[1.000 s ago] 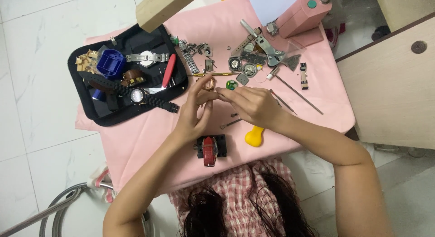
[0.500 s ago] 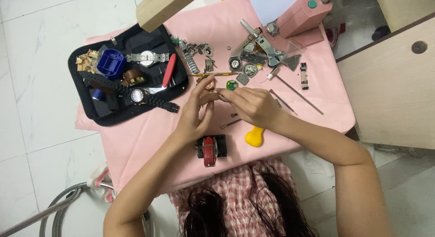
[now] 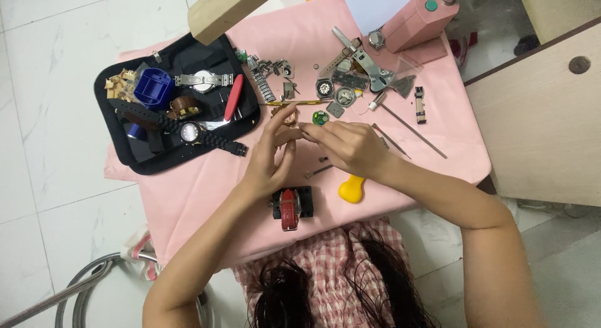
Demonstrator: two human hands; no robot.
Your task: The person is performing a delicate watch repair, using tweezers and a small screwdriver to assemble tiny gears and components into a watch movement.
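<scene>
Your left hand (image 3: 270, 157) and right hand (image 3: 348, 147) meet fingertip to fingertip over the pink counter (image 3: 206, 190), pinching one small round part (image 3: 289, 119) (too tiny to name). One green piece (image 3: 320, 117) sits just beside it, one yellow tool (image 3: 351, 189) and one red-topped holder (image 3: 290, 205) nearer you.

Single head view looked steeply down from above the person, well back, over the pink table (image 3: 407, 71) and white floor (image 3: 50, 177).
</scene>
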